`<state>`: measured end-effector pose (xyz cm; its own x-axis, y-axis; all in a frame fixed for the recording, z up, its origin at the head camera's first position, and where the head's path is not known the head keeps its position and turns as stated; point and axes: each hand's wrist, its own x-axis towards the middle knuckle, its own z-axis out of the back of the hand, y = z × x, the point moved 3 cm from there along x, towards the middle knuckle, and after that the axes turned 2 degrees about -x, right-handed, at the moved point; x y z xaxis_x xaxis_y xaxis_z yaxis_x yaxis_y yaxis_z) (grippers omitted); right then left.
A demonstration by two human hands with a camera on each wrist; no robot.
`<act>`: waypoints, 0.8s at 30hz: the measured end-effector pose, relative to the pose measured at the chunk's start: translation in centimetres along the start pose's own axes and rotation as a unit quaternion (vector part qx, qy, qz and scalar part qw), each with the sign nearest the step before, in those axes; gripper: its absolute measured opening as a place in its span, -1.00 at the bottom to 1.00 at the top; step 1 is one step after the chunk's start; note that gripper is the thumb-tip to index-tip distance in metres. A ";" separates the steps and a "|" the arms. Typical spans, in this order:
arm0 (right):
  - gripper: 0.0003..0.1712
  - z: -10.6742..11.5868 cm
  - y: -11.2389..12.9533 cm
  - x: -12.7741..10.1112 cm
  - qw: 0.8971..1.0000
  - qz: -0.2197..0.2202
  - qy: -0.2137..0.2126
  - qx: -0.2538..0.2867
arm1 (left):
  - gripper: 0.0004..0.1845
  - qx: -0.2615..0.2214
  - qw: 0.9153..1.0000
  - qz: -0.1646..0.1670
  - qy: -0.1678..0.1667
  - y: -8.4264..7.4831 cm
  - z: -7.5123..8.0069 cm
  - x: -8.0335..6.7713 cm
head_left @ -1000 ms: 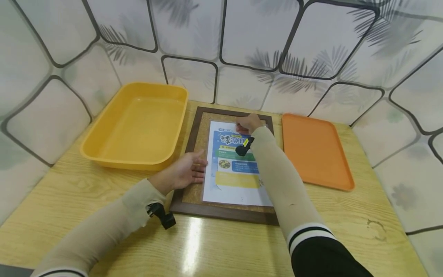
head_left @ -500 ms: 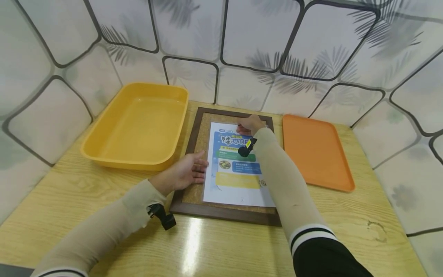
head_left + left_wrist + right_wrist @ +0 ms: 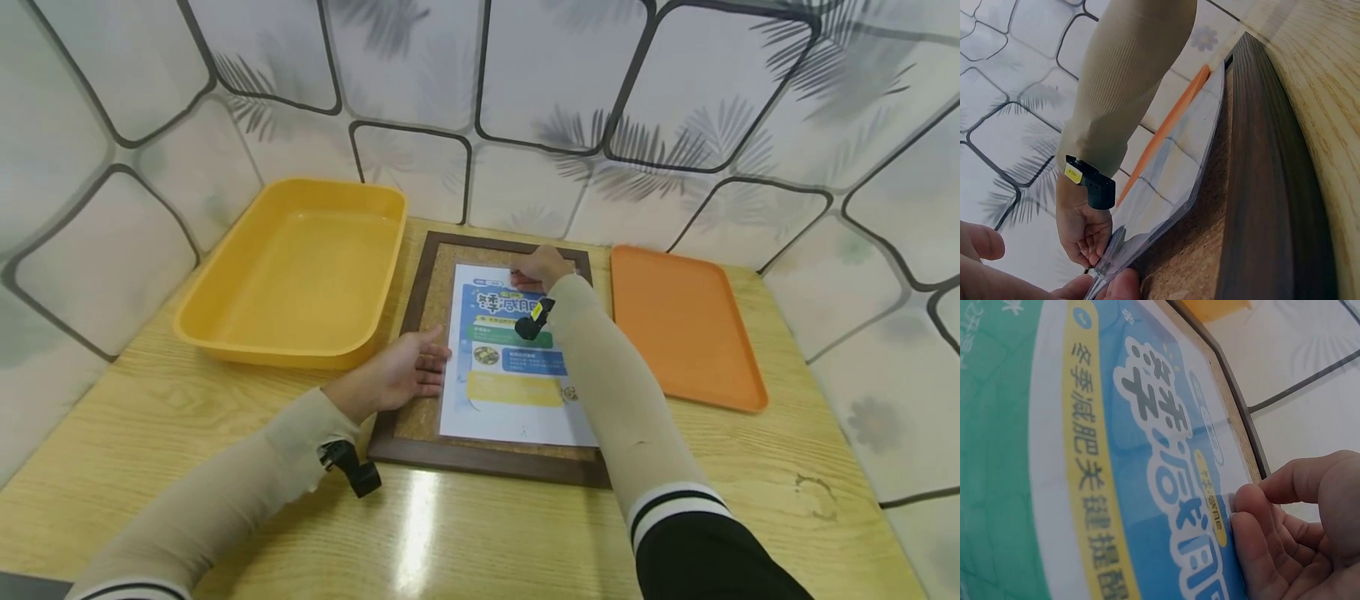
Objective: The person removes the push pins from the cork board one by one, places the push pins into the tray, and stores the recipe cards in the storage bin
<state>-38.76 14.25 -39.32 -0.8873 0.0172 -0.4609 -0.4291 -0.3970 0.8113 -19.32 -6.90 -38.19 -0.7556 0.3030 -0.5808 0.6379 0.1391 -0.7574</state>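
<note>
Curled fingertips of the right hand (image 3: 542, 267) pinch the far edge of the printed sheet (image 3: 508, 358), which lies on the cork board (image 3: 420, 421) at the desk's back edge. Flat, with fingers straight, the left hand (image 3: 397, 375) presses the sheet's left edge, just beside the yellow tray (image 3: 225, 325).

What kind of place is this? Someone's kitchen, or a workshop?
Probably a staged tabletop work corner rather than a real kitchen: a small wooden table against patterned wall panels, with a yellow tub, an orange tray and a cork board bearing a printed sheet.
</note>
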 end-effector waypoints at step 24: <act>-0.80 0.0 -0.1 0.5 0.999 -0.024 0.020 0.021 | -0.46 0.003 1.000 0.001 -0.005 0.2 0.2 0.3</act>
<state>-39.16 14.33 -39.66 -0.8583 -0.0024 -0.5131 -0.4785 -0.3575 0.8021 -19.41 -6.99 -38.56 -0.7555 0.2930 -0.5859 0.6389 0.1318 -0.7579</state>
